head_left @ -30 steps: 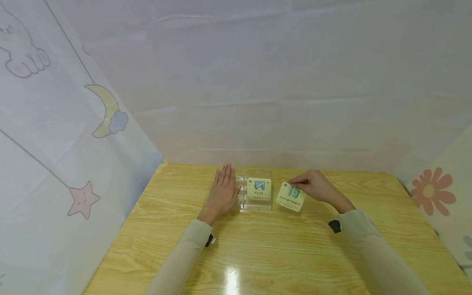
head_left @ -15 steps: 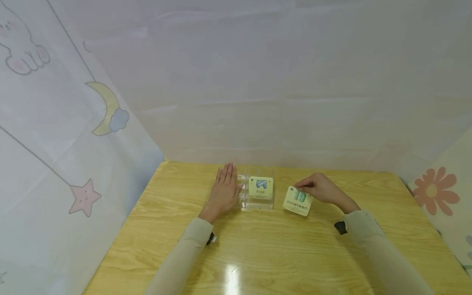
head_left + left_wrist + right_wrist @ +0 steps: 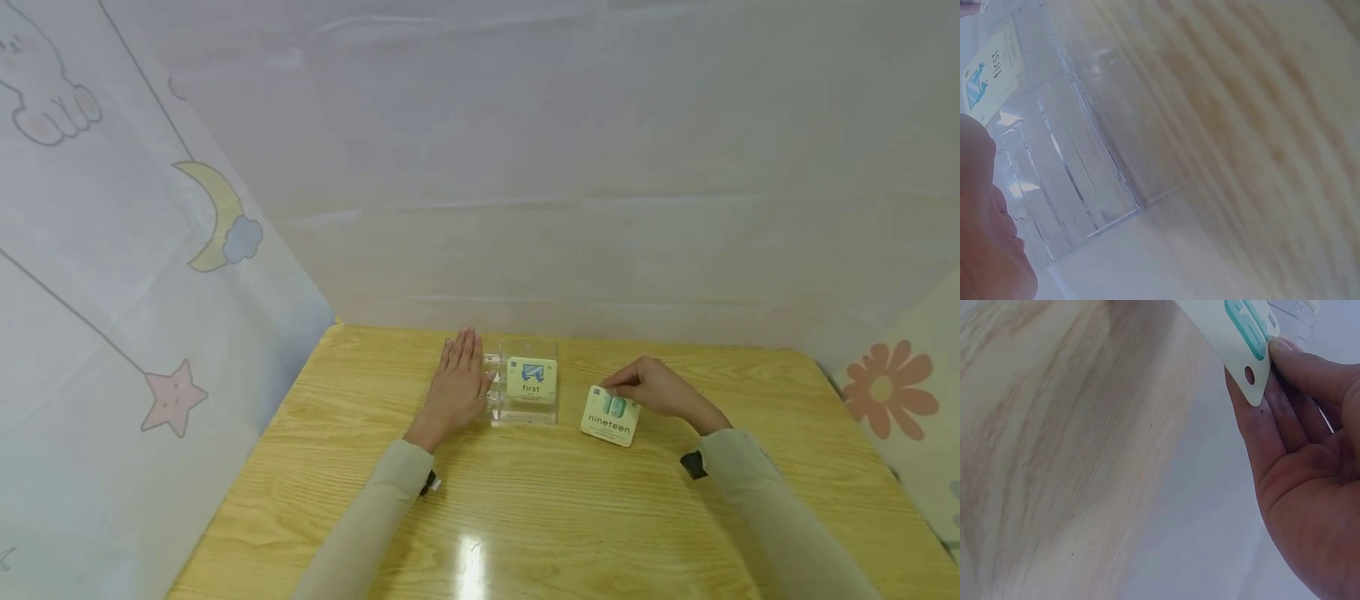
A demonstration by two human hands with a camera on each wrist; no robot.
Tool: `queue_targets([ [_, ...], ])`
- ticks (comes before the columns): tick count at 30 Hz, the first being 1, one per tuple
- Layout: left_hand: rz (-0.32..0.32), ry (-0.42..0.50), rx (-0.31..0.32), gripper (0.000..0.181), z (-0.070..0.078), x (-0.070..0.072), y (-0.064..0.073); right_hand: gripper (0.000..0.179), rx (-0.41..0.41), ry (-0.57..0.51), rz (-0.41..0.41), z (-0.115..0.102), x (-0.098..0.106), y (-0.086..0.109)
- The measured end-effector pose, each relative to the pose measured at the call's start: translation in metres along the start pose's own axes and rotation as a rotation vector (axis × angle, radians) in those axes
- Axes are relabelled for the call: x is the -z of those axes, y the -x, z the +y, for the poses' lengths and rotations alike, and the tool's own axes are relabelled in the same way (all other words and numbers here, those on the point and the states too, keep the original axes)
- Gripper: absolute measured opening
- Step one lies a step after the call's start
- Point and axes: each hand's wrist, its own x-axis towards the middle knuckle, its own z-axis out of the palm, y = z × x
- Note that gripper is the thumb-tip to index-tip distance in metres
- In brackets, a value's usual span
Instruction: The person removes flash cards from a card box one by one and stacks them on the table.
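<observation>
In the head view my left hand lies with straight fingers on the left part of a clear plastic box. Through the left wrist view, the box shows narrow divided slots beside that hand. A pale yellow card printed "first" sits in the box's right, wider compartment. To the right of the box, my right hand pinches a "nineteen" card by its top edge. Seen from the right wrist, the thumb presses the front of this card, fingers behind it; a punched hole shows near one corner.
A wooden table lies under both hands. Behind it rises a plain pale sheet, and a printed sheet with a moon and a star stands at the left. Another with a red flower is at the right.
My right hand has moved the "nineteen" card a little to the right and toward the front of the table, away from the box. My left hand stays on the box.
</observation>
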Motion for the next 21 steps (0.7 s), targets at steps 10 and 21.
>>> queue_targets([
  [10, -0.003, -0.002, 0.003, 0.07, 0.0, 0.001, 0.001, 0.023, -0.002, -0.005, -0.013, 0.009, -0.002, -0.003],
  [21, -0.003, 0.01, 0.006, 0.069, 0.001, 0.0, 0.001, 0.022, 0.003, -0.004, -0.015, 0.019, -0.007, -0.002],
])
